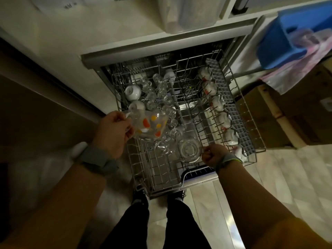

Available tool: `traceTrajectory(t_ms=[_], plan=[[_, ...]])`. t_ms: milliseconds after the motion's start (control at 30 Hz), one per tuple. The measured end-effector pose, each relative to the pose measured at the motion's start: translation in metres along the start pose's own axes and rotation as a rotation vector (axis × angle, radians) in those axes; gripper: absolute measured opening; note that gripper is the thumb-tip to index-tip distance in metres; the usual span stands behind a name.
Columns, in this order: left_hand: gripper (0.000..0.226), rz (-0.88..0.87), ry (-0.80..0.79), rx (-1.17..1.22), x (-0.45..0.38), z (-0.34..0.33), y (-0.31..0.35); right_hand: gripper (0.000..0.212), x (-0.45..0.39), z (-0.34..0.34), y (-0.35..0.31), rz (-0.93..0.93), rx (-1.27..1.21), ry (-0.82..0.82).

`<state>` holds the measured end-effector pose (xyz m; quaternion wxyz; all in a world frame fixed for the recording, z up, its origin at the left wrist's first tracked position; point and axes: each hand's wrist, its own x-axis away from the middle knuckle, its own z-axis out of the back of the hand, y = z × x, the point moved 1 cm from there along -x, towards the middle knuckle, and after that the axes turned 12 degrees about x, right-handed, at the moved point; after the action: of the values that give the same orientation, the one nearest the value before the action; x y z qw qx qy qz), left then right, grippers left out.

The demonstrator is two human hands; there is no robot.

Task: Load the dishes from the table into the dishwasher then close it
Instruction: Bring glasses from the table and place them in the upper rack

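Here the dishwasher's wire rack [161, 169] stands pulled out over the tiled floor, the person's feet at its near edge. The left hand [112, 131] holds a clear glass mug with orange and yellow spots [150, 125] over the rack's left side, its fingers curled round the mug's handle side; the mug is tilted, and whether it touches the glasses below cannot be told. The right hand [213, 155] reaches to the near middle of the rack, fingers bunched together at the edge of a clear glass bowl [189, 151] that sits upside down in the rack; it seems to pinch the bowl's rim, though the contact is partly hidden. Further in on the left lie several clear glasses [158, 90] and two white bowls [133, 92]. Along the right side a row of white cups with red marks [217, 103] stands between the tines, beside a grey grid shelf [231, 106]. A blue plastic box [287, 38] sits far right.
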<state>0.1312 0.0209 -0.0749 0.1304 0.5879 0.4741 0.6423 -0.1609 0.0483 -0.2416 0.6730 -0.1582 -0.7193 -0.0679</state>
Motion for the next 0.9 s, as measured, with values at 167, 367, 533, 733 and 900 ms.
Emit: traceTrajectory(t_ms=[167, 367, 533, 733, 900], plan=[[0.030, 0.011, -0.007, -0.011, -0.008, 0.001, -0.002, 0.028, -0.012, 0.004, 0.001, -0.058, -0.053, 0.028], [0.030, 0.017, -0.009, 0.002, -0.012, -0.006, -0.008, 0.028, -0.020, 0.009, 0.001, -0.067, -0.015, 0.059], [0.027, 0.054, -0.003, 0.003, -0.010, -0.007, -0.010, 0.019, -0.025, 0.012, -0.004, -0.034, 0.126, 0.125], [0.025, 0.059, 0.018, 0.005, -0.008, -0.010, -0.011, 0.010, -0.022, 0.026, -0.015, -0.081, 0.154, 0.153], [0.027, 0.060, 0.041, 0.037, -0.010, -0.009, -0.012, 0.010, -0.014, 0.036, -0.011, -0.111, 0.250, 0.183]])
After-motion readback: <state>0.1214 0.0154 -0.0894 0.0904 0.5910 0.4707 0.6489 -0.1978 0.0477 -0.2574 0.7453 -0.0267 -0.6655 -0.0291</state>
